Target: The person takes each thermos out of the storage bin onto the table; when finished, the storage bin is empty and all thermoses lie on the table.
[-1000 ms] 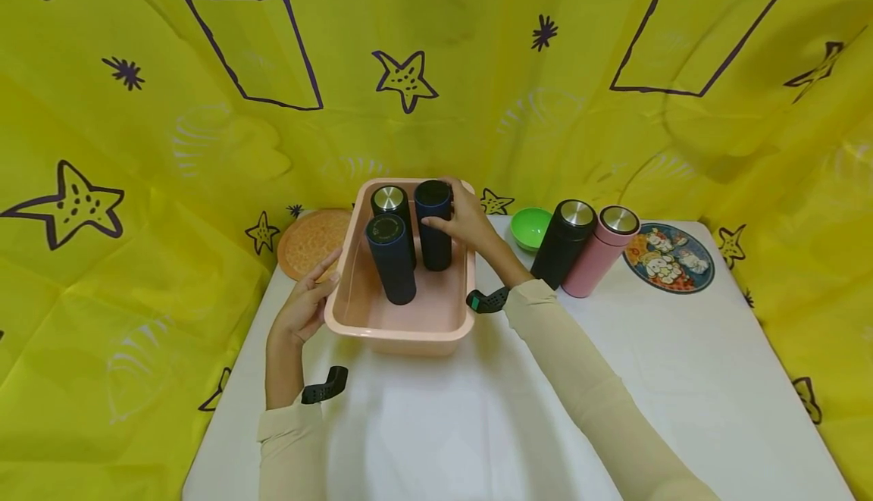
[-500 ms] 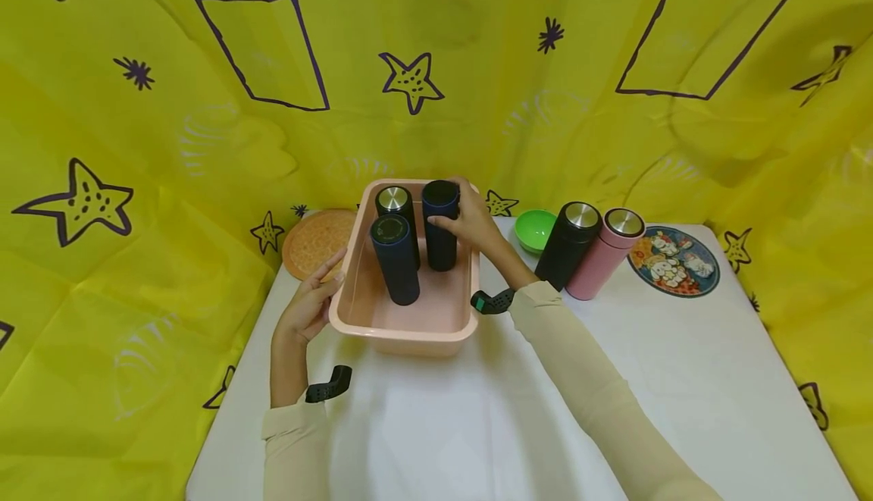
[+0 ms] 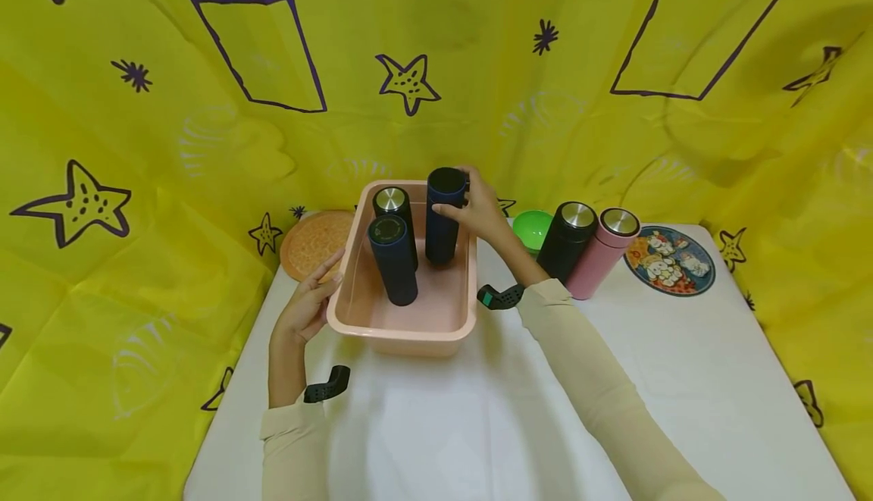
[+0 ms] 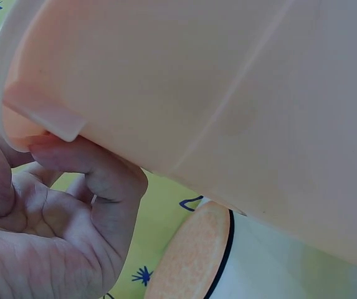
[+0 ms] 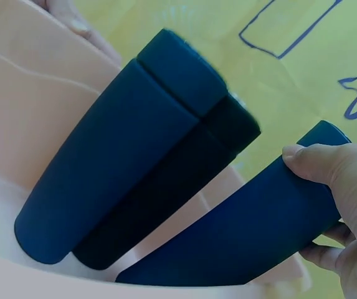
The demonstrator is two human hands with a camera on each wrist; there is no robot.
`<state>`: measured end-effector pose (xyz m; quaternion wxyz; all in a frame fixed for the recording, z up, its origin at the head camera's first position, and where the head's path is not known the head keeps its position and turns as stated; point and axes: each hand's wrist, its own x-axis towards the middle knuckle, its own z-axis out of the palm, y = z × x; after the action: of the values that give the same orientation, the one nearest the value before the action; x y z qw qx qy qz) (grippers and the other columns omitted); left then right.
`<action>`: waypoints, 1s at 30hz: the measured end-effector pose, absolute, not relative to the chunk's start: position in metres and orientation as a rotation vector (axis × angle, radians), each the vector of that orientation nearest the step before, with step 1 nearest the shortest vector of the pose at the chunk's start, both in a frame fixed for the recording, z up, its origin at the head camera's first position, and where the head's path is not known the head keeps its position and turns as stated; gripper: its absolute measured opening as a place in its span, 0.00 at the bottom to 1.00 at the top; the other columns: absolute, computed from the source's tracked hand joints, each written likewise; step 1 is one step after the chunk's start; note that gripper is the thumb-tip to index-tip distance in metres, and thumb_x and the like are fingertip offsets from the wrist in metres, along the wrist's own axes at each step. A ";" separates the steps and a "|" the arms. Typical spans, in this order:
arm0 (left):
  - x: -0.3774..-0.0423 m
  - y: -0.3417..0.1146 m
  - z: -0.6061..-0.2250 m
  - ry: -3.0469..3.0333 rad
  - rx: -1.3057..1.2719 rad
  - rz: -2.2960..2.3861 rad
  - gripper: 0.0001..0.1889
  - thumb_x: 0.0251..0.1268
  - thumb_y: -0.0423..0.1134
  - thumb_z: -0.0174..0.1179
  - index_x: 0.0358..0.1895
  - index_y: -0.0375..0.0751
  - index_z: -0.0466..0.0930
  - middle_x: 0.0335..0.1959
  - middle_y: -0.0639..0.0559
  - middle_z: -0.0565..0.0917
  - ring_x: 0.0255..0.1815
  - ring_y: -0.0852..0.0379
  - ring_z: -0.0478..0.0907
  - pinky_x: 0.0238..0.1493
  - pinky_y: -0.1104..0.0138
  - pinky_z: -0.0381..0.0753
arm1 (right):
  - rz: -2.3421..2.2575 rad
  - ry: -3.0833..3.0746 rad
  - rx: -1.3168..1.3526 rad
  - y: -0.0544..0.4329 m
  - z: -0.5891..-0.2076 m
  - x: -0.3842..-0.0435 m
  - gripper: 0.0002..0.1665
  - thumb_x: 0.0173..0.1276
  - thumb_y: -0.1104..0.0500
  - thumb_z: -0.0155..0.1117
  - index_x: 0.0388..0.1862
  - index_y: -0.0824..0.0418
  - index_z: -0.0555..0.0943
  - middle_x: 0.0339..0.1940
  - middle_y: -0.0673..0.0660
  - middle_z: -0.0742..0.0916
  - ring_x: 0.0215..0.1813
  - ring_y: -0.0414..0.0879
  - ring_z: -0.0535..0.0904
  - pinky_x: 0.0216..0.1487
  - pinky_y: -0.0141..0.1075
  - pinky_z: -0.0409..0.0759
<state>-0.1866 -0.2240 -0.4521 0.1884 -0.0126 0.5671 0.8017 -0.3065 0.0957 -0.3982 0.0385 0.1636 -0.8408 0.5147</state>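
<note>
A pink plastic basin (image 3: 436, 317) holds three tall insulated flasks. My left hand (image 3: 310, 304) grips its left rim; in the left wrist view the fingers (image 4: 81, 156) curl under the lip. My right hand (image 3: 480, 209) grips a dark blue flask (image 3: 442, 232) near its top, thumb on the near side, above the basin's right rear part. To its left, another dark blue flask (image 3: 394, 266) stands upright in front of a black flask (image 3: 402, 213) with a silver lid. In the right wrist view the bottom of the gripped flask (image 5: 228, 230) is hidden behind the basin wall.
Right of the basin a black flask (image 3: 567, 239) and a pink flask (image 3: 600, 262) stand side by side on the white table (image 3: 436, 425). Behind lies a green bowl (image 3: 530, 228); farther right, a patterned round mat (image 3: 671, 262). An orange round mat (image 3: 314, 239) lies at left.
My right hand has raised the dark blue flask and shifted it slightly right. The left hand stays on the rim and the other flasks have not moved.
</note>
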 end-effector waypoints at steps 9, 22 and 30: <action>-0.186 -0.224 -0.453 1.626 -0.037 2.242 0.30 0.78 0.36 0.46 0.79 0.53 0.50 0.60 0.54 0.75 0.42 0.63 0.84 0.41 0.68 0.86 | 1.596 -2.489 0.509 0.097 -0.378 -0.300 0.49 0.56 0.57 0.76 0.71 0.65 0.60 0.63 0.66 0.77 0.65 0.60 0.75 0.60 0.51 0.79; -0.185 -0.224 -0.451 1.599 -0.054 2.245 0.31 0.77 0.36 0.47 0.79 0.53 0.49 0.50 0.56 0.82 0.38 0.61 0.85 0.40 0.66 0.86 | 1.504 -2.368 0.545 0.100 -0.341 -0.286 0.47 0.54 0.56 0.77 0.69 0.64 0.64 0.57 0.63 0.80 0.59 0.55 0.77 0.60 0.46 0.79; -0.186 -0.223 -0.450 1.611 -0.078 2.234 0.31 0.77 0.36 0.47 0.79 0.54 0.50 0.48 0.59 0.83 0.38 0.62 0.85 0.40 0.66 0.86 | 1.520 -2.229 0.542 0.107 -0.318 -0.268 0.44 0.53 0.56 0.77 0.66 0.63 0.66 0.53 0.62 0.81 0.54 0.51 0.75 0.54 0.45 0.82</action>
<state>-0.1857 -0.2234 -0.4499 0.1920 -0.0278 0.5739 0.7956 -0.2680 0.1069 -0.3178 0.1938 0.1931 -0.7946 0.5420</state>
